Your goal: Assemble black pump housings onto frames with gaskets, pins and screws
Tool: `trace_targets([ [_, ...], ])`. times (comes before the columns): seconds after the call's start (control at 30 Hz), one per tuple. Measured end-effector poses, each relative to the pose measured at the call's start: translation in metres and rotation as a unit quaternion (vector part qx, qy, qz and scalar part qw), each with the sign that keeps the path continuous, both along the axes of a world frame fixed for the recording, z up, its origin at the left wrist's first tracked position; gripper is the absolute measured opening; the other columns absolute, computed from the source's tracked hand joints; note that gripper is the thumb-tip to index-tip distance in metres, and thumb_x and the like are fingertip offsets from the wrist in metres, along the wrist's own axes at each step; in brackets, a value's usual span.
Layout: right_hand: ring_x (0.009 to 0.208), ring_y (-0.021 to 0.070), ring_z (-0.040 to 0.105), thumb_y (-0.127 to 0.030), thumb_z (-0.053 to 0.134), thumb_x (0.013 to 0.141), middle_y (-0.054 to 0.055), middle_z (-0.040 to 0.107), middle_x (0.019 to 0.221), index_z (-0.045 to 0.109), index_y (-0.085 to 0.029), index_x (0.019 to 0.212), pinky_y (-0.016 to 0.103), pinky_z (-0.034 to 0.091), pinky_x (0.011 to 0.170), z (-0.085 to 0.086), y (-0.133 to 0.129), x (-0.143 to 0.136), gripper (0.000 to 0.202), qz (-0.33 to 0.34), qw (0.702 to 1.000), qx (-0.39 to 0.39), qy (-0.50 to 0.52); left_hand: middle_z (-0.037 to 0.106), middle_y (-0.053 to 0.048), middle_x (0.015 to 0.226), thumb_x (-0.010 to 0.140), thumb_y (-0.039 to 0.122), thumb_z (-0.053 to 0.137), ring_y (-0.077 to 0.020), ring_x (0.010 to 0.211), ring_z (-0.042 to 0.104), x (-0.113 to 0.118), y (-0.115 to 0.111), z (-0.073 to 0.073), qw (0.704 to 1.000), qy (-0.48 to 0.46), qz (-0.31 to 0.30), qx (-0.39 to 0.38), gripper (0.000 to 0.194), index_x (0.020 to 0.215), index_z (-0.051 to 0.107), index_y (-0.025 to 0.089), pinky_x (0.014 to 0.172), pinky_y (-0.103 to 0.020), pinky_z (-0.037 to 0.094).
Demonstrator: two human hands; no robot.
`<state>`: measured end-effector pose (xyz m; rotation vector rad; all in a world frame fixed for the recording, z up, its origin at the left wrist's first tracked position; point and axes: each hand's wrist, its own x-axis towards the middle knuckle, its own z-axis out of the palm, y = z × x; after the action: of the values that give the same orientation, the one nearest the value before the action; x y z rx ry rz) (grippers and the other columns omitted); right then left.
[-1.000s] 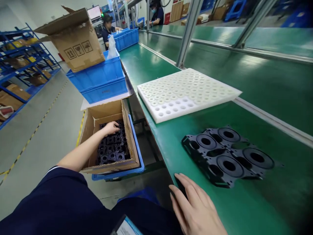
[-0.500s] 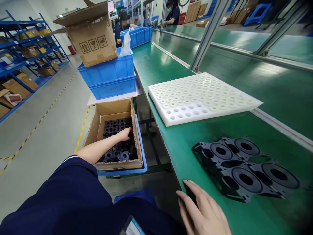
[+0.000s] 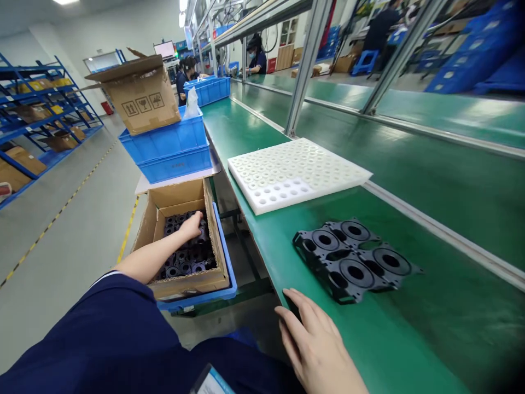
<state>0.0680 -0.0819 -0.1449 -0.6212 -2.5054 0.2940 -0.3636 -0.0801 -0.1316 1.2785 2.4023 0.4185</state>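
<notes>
My left hand (image 3: pixel 191 225) is down inside an open cardboard box (image 3: pixel 219 273), its fingers curled over a black square-looking part (image 3: pixel 202 237), partly hidden by the hand. More black parts (image 3: pixel 184 268) with round holes fill the box in rows. My right hand (image 3: pixel 314 342) rests at the near edge of the green worktable, fingers stretched and slightly apart, holding nothing. Beyond it, several black parts with round rings (image 3: pixel 356 272) lie side by side on the table, apart from my fingers.
A white foam tray (image 3: pixel 262 207) with rows of holes, most holding pale rings, lies on the green worktable (image 3: pixel 279 246). The cardboard box sits in a blue crate (image 3: pixel 227 293). Stacked blue crates (image 3: pixel 172 164) carry another carton (image 3: pixel 139 101). A metal post (image 3: pixel 307 71) rises behind the tray. Co-workers sit farther back.
The camera view has turned rightward and up, so the scene sits further left. My left hand stays in the box, shifted slightly among the black parts. My right hand keeps its pose at the table edge.
</notes>
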Motion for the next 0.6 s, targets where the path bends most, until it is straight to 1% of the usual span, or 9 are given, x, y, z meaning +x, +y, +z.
trace_targets([
  [0.07, 0.127, 0.0317, 0.054, -0.023, 0.044, 0.101, 0.016, 0.053, 0.138, 0.065, -0.019, 0.113, 0.051, 0.053, 0.098, 0.001, 0.000, 0.000, 0.024, -0.001, 1.000, 0.002, 0.008, 0.059, -0.011, 0.129, 0.096, 0.034, 0.063, -0.0254, 0.111, 0.062, -0.013, -0.009, 0.035, 0.996, -0.031, 0.058, 0.057, 0.039, 0.130, 0.056, 0.017, 0.093, -0.047, 0.055],
  [0.13, 0.126, 0.0323, 0.055, -0.024, 0.045, 0.101, 0.016, 0.054, 0.138, 0.065, -0.020, 0.111, 0.050, 0.054, 0.095, 0.001, 0.000, 0.000, 0.023, 0.004, 1.000, 0.007, 0.020, 0.061, -0.011, 0.126, 0.093, 0.032, 0.065, -0.0246, 0.108, 0.064, -0.021, -0.021, 0.073, 0.985, -0.086, 0.086, 0.122, 0.046, 0.134, 0.050, 0.017, 0.090, -0.044, 0.056],
  [0.2, 0.125, 0.0320, 0.057, -0.026, 0.045, 0.102, 0.014, 0.057, 0.135, 0.065, -0.021, 0.110, 0.049, 0.056, 0.093, 0.002, 0.001, 0.000, 0.022, 0.012, 0.999, 0.004, 0.037, 0.064, -0.011, 0.122, 0.091, 0.031, 0.066, -0.0230, 0.105, 0.066, -0.014, -0.033, 0.106, 0.967, -0.155, 0.079, 0.186, 0.053, 0.137, 0.044, 0.019, 0.088, -0.039, 0.057],
  [0.27, 0.120, 0.0288, 0.061, -0.028, 0.045, 0.103, 0.013, 0.061, 0.130, 0.064, -0.023, 0.111, 0.044, 0.059, 0.089, 0.008, 0.002, 0.001, 0.022, 0.016, 0.997, -0.018, 0.070, 0.067, -0.011, 0.118, 0.091, 0.037, 0.063, -0.0227, 0.101, 0.068, 0.008, -0.041, 0.124, 0.943, -0.228, 0.048, 0.236, 0.054, 0.138, 0.042, 0.020, 0.087, -0.037, 0.057],
  [0.33, 0.114, 0.0239, 0.065, -0.030, 0.045, 0.104, 0.011, 0.065, 0.123, 0.062, -0.023, 0.114, 0.036, 0.060, 0.086, 0.023, 0.003, 0.005, 0.021, 0.004, 0.991, -0.053, 0.122, 0.069, -0.012, 0.114, 0.092, 0.045, 0.060, -0.0251, 0.099, 0.070, 0.046, -0.040, 0.125, 0.918, -0.297, 0.007, 0.261, 0.052, 0.136, 0.045, 0.021, 0.087, -0.039, 0.058],
  [0.43, 0.108, 0.0201, 0.068, -0.028, 0.050, 0.103, 0.009, 0.067, 0.119, 0.060, -0.023, 0.119, 0.030, 0.059, 0.087, 0.061, -0.001, 0.019, 0.020, -0.043, 0.973, -0.087, 0.208, 0.072, -0.011, 0.107, 0.082, 0.047, 0.073, -0.0293, 0.093, 0.072, 0.120, -0.023, 0.104, 0.880, -0.397, -0.059, 0.254, 0.058, 0.129, 0.051, 0.023, 0.084, -0.042, 0.058],
  [0.47, 0.106, 0.0201, 0.068, -0.027, 0.051, 0.102, 0.009, 0.068, 0.119, 0.059, -0.023, 0.121, 0.030, 0.058, 0.087, 0.076, -0.003, 0.024, 0.021, -0.057, 0.967, -0.089, 0.230, 0.072, -0.010, 0.107, 0.078, 0.048, 0.077, -0.0298, 0.092, 0.072, 0.148, -0.016, 0.095, 0.855, -0.449, -0.083, 0.246, 0.060, 0.127, 0.051, 0.025, 0.083, -0.043, 0.058],
  [0.53, 0.101, 0.0206, 0.069, -0.026, 0.054, 0.100, 0.010, 0.067, 0.121, 0.058, -0.023, 0.124, 0.032, 0.058, 0.086, 0.100, -0.007, 0.035, 0.025, -0.079, 0.962, -0.084, 0.249, 0.072, -0.008, 0.108, 0.071, 0.042, 0.085, -0.0294, 0.091, 0.073, 0.202, -0.005, 0.080, 0.771, -0.584, -0.126, 0.220, 0.064, 0.125, 0.053, 0.029, 0.081, -0.041, 0.057],
  [0.6, 0.095, 0.0209, 0.068, -0.024, 0.056, 0.099, 0.011, 0.068, 0.117, 0.058, -0.022, 0.122, 0.033, 0.057, 0.082, 0.113, -0.010, 0.047, 0.024, -0.102, 0.963, -0.058, 0.241, 0.072, -0.005, 0.107, 0.064, 0.031, 0.091, -0.0256, 0.091, 0.071, 0.250, 0.001, 0.072, 0.698, -0.674, -0.152, 0.188, 0.068, 0.123, 0.056, 0.030, 0.078, -0.034, 0.056],
])
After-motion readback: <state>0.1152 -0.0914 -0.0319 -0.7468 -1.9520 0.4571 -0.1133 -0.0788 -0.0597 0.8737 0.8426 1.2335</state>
